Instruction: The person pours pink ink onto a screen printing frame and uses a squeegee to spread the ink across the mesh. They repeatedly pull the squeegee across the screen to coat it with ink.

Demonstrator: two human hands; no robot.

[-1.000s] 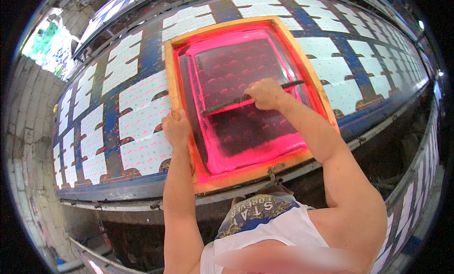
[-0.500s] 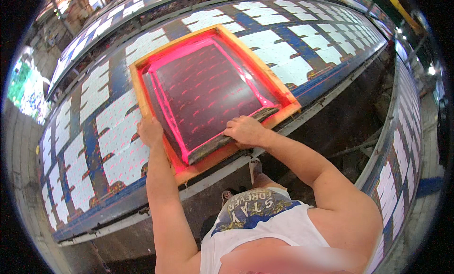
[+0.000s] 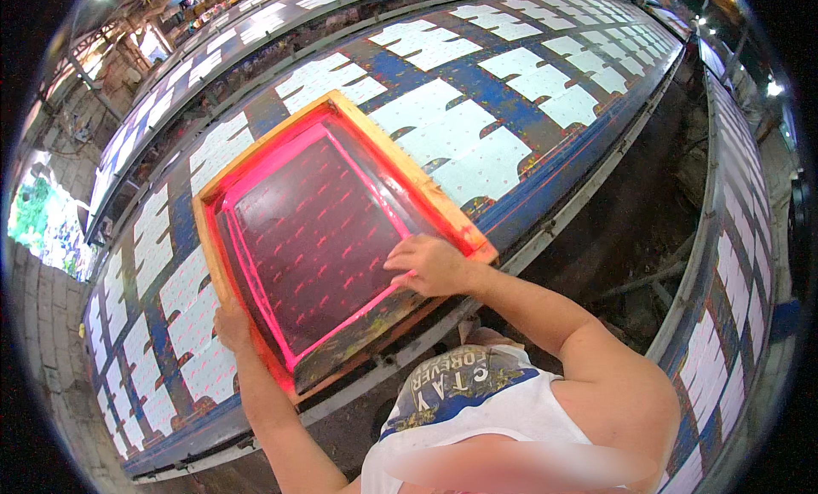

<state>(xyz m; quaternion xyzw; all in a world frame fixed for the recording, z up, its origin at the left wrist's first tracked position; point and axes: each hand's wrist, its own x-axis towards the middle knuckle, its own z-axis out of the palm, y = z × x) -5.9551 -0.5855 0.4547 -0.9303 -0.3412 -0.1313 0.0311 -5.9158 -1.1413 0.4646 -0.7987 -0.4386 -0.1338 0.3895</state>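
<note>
A wooden screen-printing frame [image 3: 417, 187], with pink ink round its dark mesh [image 3: 311, 221], lies tilted across the cloth pieces before me. My left hand [image 3: 233, 323] is closed round the frame's left rail. A long squeegee [image 3: 362, 330], its broad face stained, rests along the frame's near side, with pink ink on its upper edge. Over the squeegee's right part is my right hand [image 3: 433, 266], its fingers loosely bent and apart above the mesh. It does not appear to grip the squeegee, though the palm side is hidden.
White cut cloth pieces [image 3: 464, 136] with dark notches lie in rows on the long blue-stained table [image 3: 545, 187]. Pink marks show on pieces [image 3: 192, 294] left of the frame. A metal rail [image 3: 588, 187] edges the table. Another table with cloth pieces [image 3: 728, 306] stands at right.
The view has shifted, so table and frame appear lower and further left. My right hand has loosened and moved from the squeegee's middle toward its right end. My left hand still holds the frame.
</note>
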